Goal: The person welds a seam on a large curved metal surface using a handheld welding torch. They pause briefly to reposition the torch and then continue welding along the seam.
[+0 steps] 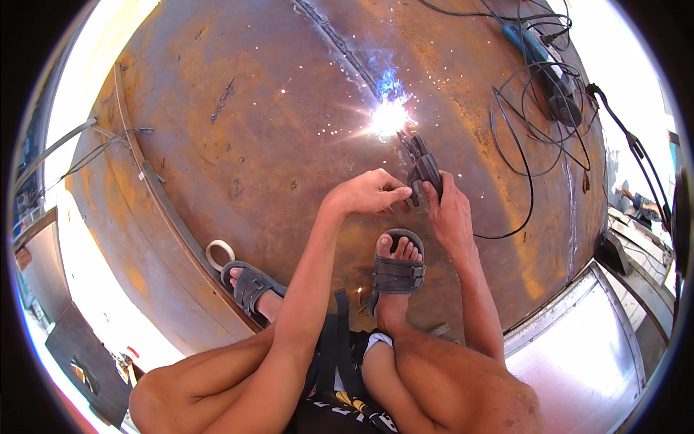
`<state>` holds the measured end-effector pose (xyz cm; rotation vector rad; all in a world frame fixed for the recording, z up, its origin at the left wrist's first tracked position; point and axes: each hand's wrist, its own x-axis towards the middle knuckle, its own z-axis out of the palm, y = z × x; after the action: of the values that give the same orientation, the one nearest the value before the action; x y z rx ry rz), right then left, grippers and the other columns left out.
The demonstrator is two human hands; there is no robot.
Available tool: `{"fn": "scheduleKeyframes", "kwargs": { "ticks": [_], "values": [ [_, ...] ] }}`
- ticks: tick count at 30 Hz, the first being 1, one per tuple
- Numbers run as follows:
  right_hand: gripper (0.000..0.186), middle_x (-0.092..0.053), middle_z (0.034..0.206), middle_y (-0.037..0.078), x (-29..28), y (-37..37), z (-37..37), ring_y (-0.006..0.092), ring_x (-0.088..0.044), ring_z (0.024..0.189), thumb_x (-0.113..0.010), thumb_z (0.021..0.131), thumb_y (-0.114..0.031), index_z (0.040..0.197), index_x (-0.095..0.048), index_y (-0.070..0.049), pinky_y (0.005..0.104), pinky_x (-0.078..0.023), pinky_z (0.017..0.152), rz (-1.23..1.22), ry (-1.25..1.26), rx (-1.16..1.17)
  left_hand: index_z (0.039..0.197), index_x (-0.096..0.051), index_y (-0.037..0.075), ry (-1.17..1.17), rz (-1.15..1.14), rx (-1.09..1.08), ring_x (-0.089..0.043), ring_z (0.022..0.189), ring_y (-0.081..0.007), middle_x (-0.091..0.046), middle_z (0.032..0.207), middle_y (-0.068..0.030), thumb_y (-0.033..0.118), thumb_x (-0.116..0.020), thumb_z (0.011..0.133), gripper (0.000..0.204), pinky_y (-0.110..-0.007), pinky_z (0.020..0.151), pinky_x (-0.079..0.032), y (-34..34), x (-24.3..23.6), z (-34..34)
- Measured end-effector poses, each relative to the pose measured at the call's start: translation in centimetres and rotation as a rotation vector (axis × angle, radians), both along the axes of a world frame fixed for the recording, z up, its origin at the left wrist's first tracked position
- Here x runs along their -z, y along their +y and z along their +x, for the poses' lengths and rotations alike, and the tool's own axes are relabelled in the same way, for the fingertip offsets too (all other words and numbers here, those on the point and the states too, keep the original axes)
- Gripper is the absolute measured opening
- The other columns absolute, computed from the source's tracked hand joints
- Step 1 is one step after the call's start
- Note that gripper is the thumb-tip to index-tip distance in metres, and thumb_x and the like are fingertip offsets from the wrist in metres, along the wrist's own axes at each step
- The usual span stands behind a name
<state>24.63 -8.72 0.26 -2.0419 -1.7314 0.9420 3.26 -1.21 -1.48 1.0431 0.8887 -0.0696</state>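
Black, clamp-shaped welding holder (425,170): lying above our feet and pointing away from us, its slotted tip just beside a blinding white-and-blue glare (391,116). Our right hand (452,213) is gripping the holder's body from the right, the thumb lying along it. Our left hand (370,194) is curling its fingers partly in and bringing the fingertips to the holder's near end; we cannot tell how firmly they are pressing.

Rust-brown, curved steel plate (289,145): bearing our feet and showing orange streaks; small sparks are scattering over it.

Dark, raised seam with whitish edges (336,40): running from the upper edge down to the glare.

Blue-and-black, long-bodied power tool (538,61): resting at upper right, well apart from our hands. Thin black cable (533,192): coiling about it, one loop reaching near our right wrist.

Dark grey, strapped sandals, one pair: our left foot is wearing one (251,286), our right foot the other (399,273).

Cream, ring-shaped roll (210,254): standing just beside the left sandal, near a long, brown, curved metal strip (155,189).
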Motion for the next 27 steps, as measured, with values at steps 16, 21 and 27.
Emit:
{"fn": "scheduleKeyframes", "kwargs": {
  "ticks": [16, 21, 27],
  "values": [
    [0.041, -0.070, 0.097, 0.030, -0.22, 0.03, -0.09, 0.0543, -0.066, 0.095, -0.058, 0.112, -0.037, 0.131, -0.057, 0.000, 0.0568, -0.050, 0.077, -0.029, -0.015, 0.000, 0.116, -0.080, -0.001, -0.008, 0.008, -0.006, -0.078, 0.092, -0.0234, -0.082, 0.108, -0.0108, 0.041, -0.059, 0.110, 0.047, -0.037, 0.084, -0.063, -0.17, 0.12, 0.03],
    [0.041, -0.070, 0.097, 0.030, -0.22, -0.01, -0.04, 0.0544, -0.066, 0.095, -0.059, 0.112, -0.036, 0.130, -0.057, 0.000, 0.0567, -0.050, 0.078, -0.021, -0.014, 0.002, 0.116, -0.080, -0.001, -0.009, -0.005, -0.005, -0.078, 0.092, -0.0237, -0.082, 0.108, -0.0107, 0.041, -0.060, 0.110, 0.047, -0.037, 0.084, -0.063, -0.13, 0.19, 0.05],
    [0.041, -0.071, 0.096, 0.030, 0.15, -0.13, -0.05, 0.0542, -0.066, 0.095, -0.059, 0.111, -0.036, 0.130, -0.057, 0.000, 0.0565, -0.050, 0.077, -0.011, -0.015, -0.001, 0.118, -0.080, 0.000, -0.011, -0.023, -0.017, -0.078, 0.092, -0.0240, -0.082, 0.108, -0.0108, 0.041, -0.060, 0.110, 0.046, -0.037, 0.083, -0.063, -0.28, 0.35, -0.03]
  ]
}}
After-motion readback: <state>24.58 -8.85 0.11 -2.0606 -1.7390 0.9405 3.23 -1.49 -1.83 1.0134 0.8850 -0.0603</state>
